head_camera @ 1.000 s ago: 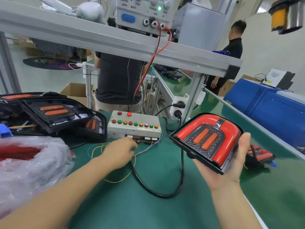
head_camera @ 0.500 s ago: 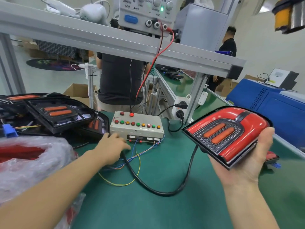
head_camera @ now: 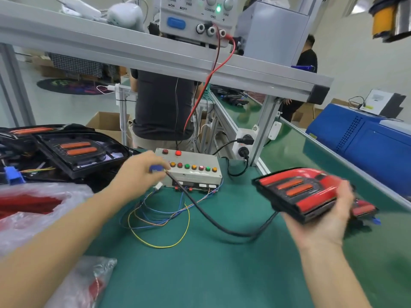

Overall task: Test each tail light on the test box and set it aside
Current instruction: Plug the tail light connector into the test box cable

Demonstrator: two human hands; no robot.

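Green table (head_camera: 200, 263) fills most of your view, and its near part between your two arms is bare mat. Up top, a grey shelf beam (head_camera: 155, 56) crosses the whole picture and hides the head of a person in a dark shirt (head_camera: 160, 107) standing behind the bench. On your left, a pile of dark tail lights (head_camera: 75, 152) runs off the edge, so you cannot count them, and a clear plastic bag (head_camera: 33, 210) in front of them is cut off too.

Your right hand (head_camera: 327, 221) holds the red tail light (head_camera: 298, 192) from below, fingers curled up round its right edge. It is lifted off the table, to the right of the test box (head_camera: 195, 174), and it looks smeared (the hand is blurry too). One more red light (head_camera: 364, 207) peeks out behind that hand, mostly hidden.

A black cable (head_camera: 211, 218) sags from the held light across the mat to your left hand (head_camera: 138, 174). That hand pinches the blue plug (head_camera: 155, 168) on the cable's end, just in front of the box's row of buttons. Thin loose wires (head_camera: 160, 216) loop on the mat below, ending in a small white plug (head_camera: 159, 186).
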